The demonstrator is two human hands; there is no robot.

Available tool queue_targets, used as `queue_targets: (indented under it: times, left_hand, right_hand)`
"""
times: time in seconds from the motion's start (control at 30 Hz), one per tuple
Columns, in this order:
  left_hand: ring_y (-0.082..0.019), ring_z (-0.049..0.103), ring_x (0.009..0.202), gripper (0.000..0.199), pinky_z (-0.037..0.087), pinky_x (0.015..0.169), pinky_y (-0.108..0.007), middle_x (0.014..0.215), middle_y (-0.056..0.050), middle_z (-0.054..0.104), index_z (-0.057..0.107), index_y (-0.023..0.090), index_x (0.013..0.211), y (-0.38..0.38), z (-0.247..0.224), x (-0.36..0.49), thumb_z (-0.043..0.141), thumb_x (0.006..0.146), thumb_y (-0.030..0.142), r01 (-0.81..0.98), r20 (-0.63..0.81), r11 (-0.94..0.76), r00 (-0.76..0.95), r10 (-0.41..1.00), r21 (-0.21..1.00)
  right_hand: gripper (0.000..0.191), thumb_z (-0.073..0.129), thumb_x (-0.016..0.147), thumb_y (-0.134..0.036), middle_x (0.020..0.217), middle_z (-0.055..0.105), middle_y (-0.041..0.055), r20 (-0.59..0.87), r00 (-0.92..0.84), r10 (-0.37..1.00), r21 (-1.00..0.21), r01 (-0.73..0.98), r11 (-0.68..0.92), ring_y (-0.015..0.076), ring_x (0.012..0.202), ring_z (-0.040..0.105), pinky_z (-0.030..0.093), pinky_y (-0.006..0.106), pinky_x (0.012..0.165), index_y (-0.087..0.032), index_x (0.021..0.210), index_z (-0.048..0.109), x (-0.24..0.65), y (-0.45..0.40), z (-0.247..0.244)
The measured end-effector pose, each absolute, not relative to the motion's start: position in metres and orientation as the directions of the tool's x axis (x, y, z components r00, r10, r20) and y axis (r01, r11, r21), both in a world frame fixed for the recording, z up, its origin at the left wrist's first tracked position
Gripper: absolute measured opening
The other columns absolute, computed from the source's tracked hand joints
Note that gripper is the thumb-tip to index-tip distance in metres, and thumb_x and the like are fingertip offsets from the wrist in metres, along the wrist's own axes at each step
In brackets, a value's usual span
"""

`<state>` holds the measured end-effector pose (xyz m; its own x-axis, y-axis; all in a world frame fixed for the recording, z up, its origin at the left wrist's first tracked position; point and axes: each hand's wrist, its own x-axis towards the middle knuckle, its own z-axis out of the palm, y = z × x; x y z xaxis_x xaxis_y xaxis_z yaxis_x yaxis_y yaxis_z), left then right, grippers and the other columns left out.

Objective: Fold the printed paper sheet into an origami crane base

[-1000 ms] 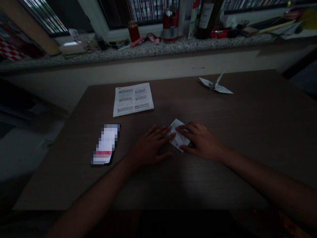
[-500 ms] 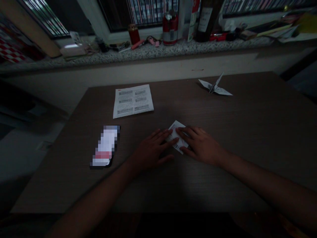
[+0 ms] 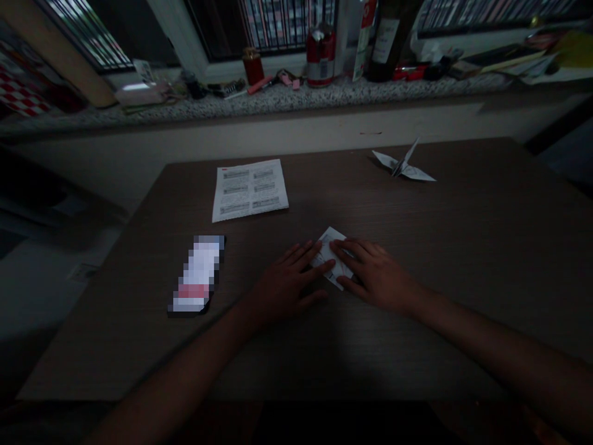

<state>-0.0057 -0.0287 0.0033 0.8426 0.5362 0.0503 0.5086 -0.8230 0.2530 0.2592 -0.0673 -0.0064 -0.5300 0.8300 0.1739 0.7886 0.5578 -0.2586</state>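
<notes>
Where the left edge of the counter (image 3: 463, 235) slants toward the viewer, a phone (image 3: 197, 272) is laid with its lit screen up. Farther back, by the far left corner, a printed sheet (image 3: 251, 190) is spread. Toward the middle, the left hand (image 3: 287, 284) is held with fingers spread and straightened, their tips rested on a small folded paper (image 3: 330, 237). By this paper the counter's middle is occupied; one corner is pointed at the far edge, and its long axis is run from there to the near edge, slightly rightward. Its right side is covered by the right hand (image 3: 375, 272), whose fingers are likewise extended and parted over it. Near the far edge, right of centre, a paper crane (image 3: 402, 168) is set. Compared with a second ago, the left index finger has been brought farther across the folded paper, and the right hand has been lowered slightly.
</notes>
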Motion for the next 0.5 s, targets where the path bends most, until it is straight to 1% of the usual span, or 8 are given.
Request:
queue_targets:
  times: [0.1, 0.23, 0.37, 0.5]
  left_hand:
    - [-0.028, 0.024, 0.158, 0.062, 0.025, 0.128, -0.053, 0.172, -0.006, 0.023, 0.041, 0.034, 0.157, -0.0287, 0.0034, -0.0040, 0.048, 0.103, 0.061, 0.509, 0.074, -0.824, 0.838, 0.541, 0.250]
    - [-0.027, 0.027, 0.157, 0.067, 0.028, 0.127, -0.050, 0.170, -0.009, 0.028, 0.037, 0.029, 0.159, -0.0286, 0.0031, -0.0012, 0.046, 0.103, 0.063, 0.495, 0.051, -0.829, 0.850, 0.524, 0.260]
    - [-0.027, 0.028, 0.157, 0.061, 0.029, 0.126, -0.051, 0.170, -0.008, 0.028, 0.037, 0.034, 0.159, -0.0289, 0.0046, 0.0001, 0.044, 0.104, 0.061, 0.488, 0.036, -0.837, 0.859, 0.511, 0.245]
    - [-0.027, 0.029, 0.156, 0.060, 0.029, 0.126, -0.052, 0.169, -0.009, 0.032, 0.039, 0.033, 0.158, -0.0296, 0.0059, 0.0008, 0.043, 0.105, 0.061, 0.499, 0.037, -0.832, 0.852, 0.522, 0.243]
  right_hand:
    - [0.062, 0.049, 0.104, -0.046, 0.156, 0.050, 0.0189, 0.174, -0.519, 0.837, -0.278, 0.790, 0.547, 0.0353, 0.142, 0.046, 0.044, 0.056, 0.112, -0.016, 0.158, 0.041, 0.2592, -0.0686, -0.0078]
    - [0.064, 0.047, 0.104, -0.047, 0.156, 0.048, 0.0209, 0.185, -0.509, 0.841, -0.277, 0.794, 0.541, 0.0363, 0.142, 0.046, 0.044, 0.057, 0.112, -0.014, 0.158, 0.040, 0.2592, -0.0690, -0.0108]
    - [0.063, 0.044, 0.106, -0.048, 0.156, 0.050, 0.0185, 0.175, -0.524, 0.833, -0.254, 0.794, 0.553, 0.0358, 0.143, 0.045, 0.043, 0.056, 0.114, -0.014, 0.158, 0.040, 0.2592, -0.0681, -0.0115]
    - [0.064, 0.044, 0.106, -0.049, 0.157, 0.049, 0.0173, 0.165, -0.529, 0.833, -0.252, 0.794, 0.554, 0.0353, 0.145, 0.044, 0.044, 0.056, 0.114, -0.015, 0.160, 0.037, 0.2596, -0.0686, -0.0117]
